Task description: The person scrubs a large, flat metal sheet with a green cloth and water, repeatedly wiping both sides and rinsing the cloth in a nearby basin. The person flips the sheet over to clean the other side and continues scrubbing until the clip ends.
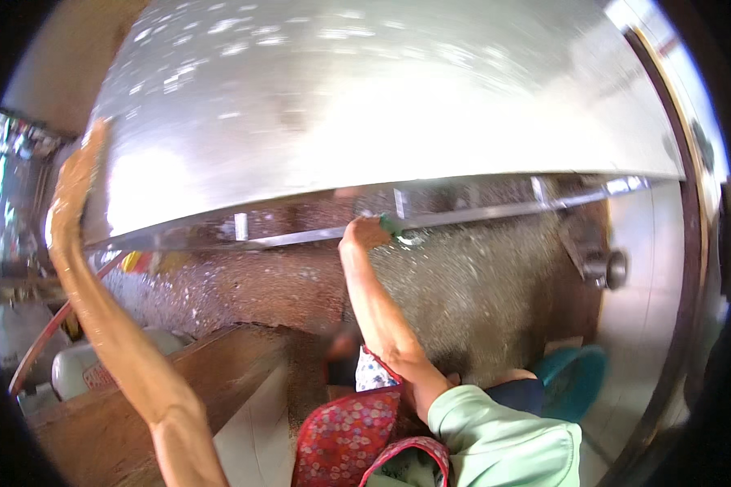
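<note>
Here, a large steel sheet tilts overhead; your left hand grips its left edge. Your right hand closes on a green scrubber, pressed under its lower rim, above the speckled floor.

Large steel sheet tilted up, filling the upper view. Left hand grips its left edge, arm stretched up. Right hand presses a green scrubber at the metal rail under the sheet. Speckled wall behind. Wooden bench lower left; floral apron below.
</note>
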{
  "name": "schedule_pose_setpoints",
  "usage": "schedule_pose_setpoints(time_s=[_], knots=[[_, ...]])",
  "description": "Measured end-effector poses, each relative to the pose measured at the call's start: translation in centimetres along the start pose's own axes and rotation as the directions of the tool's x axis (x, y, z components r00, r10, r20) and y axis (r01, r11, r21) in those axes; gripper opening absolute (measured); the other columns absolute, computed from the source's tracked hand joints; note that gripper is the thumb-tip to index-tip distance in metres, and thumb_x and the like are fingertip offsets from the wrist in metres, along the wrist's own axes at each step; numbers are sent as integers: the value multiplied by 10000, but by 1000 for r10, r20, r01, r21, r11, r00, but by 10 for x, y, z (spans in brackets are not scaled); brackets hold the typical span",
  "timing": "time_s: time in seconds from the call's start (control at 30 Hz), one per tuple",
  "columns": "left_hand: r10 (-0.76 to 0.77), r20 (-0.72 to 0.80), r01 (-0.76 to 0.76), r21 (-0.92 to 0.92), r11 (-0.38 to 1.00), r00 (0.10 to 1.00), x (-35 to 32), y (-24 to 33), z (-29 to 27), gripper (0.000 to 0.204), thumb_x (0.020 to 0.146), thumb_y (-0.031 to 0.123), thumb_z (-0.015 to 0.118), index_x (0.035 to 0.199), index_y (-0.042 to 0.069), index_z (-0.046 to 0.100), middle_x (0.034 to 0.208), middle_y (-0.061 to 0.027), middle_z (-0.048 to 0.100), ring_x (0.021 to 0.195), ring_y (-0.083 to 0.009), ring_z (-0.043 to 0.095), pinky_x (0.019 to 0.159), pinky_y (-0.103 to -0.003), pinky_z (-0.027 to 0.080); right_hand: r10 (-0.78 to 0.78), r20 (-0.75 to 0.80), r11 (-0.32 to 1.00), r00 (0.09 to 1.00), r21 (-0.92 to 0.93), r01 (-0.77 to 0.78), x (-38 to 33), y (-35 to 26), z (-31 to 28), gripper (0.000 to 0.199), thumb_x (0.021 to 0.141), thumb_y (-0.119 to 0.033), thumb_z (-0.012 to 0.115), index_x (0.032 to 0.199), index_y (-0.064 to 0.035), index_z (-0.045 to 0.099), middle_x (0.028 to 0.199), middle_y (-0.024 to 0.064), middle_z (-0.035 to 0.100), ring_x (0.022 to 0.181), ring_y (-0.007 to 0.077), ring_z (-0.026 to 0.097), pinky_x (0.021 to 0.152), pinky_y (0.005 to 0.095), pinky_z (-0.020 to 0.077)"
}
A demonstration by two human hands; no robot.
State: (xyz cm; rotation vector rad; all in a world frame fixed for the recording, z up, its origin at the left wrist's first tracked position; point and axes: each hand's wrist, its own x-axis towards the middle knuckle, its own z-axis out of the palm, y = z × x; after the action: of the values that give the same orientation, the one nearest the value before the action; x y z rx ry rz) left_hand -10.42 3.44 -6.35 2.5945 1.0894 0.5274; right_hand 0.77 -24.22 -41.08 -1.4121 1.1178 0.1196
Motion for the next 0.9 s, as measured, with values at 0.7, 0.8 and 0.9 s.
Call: schedule_pose_setpoints(time_s=[0.7,0.8,0.9], knots=[[-88,-496,-30,-227,973,864,-68,21,17,379,859,310,565,1004,-23,672,978,-184,664,1073,-286,550,922,-331,397,-503,827,835,-251,540,106,-220,-19,48,380,961,-282,477,1240,-24,478,1145,73,541,1018,180,517,921,344,416],[135,-572,-135,42,990,809,-79,27,22,280,873,201,515,992,5,675,1029,-171,665,1179,-326,495,1002,-375,356,-504,765,807,-400,582,96,-244,-44,66,357,953,-277,481,1200,-22,510,1113,81,566,1000,198,531,906,347,422],[33,-600,-84,-58,995,799,-75,33,20,258,862,174,499,944,-5,666,965,-180,665,1029,-323,576,913,-372,417,-415,746,789,-521,580,203,-260,-75,63,338,945,-273,484,1161,-19,542,1081,89,590,981,217,545,890,350,428]])
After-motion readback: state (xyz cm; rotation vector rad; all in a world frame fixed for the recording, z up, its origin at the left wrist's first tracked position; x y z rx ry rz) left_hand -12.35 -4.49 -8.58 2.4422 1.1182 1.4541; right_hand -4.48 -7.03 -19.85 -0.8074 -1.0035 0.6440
